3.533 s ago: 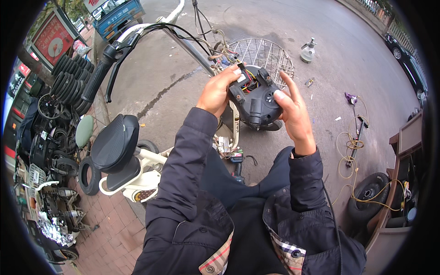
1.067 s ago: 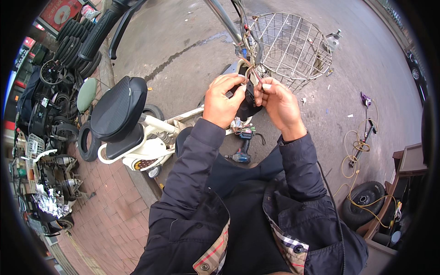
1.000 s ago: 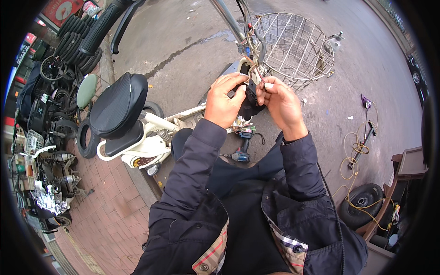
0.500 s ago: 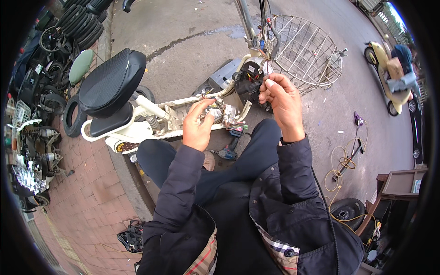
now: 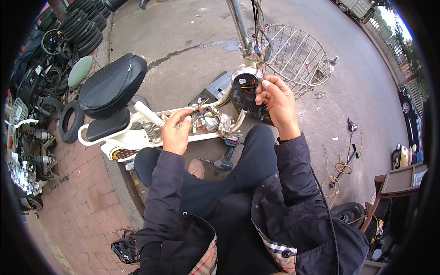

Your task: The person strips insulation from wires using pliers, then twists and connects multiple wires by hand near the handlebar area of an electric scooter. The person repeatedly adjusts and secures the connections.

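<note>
A cream electric scooter frame (image 5: pixel 201 137) with its floor section uncovered stands before me. My right hand (image 5: pixel 280 109) is raised beside the black headlight housing (image 5: pixel 243 87), thumb and finger pinched on a thin wire (image 5: pixel 262 72). The wire runs up toward the steering column (image 5: pixel 238 25). My left hand (image 5: pixel 175 134) hovers over the near frame rail, thumb and fingers slightly apart, with nothing seen between them. Right of it, loose wires and silvery parts (image 5: pixel 211 123) lie in the open floor section.
A cordless drill (image 5: pixel 223 161) lies on the ground between my feet. The wire basket (image 5: pixel 298 55) sits beyond my right hand. The black seat (image 5: pixel 112 85) rises at left. Tyres (image 5: pixel 82 30) are piled at the far left. A yellow hose (image 5: pixel 339 172) lies at right.
My left hand has drawn back to the left, away from the loose wires. My right hand keeps its pinch and has shifted slightly left. The passing scooter at right has moved nearer the lower right.
</note>
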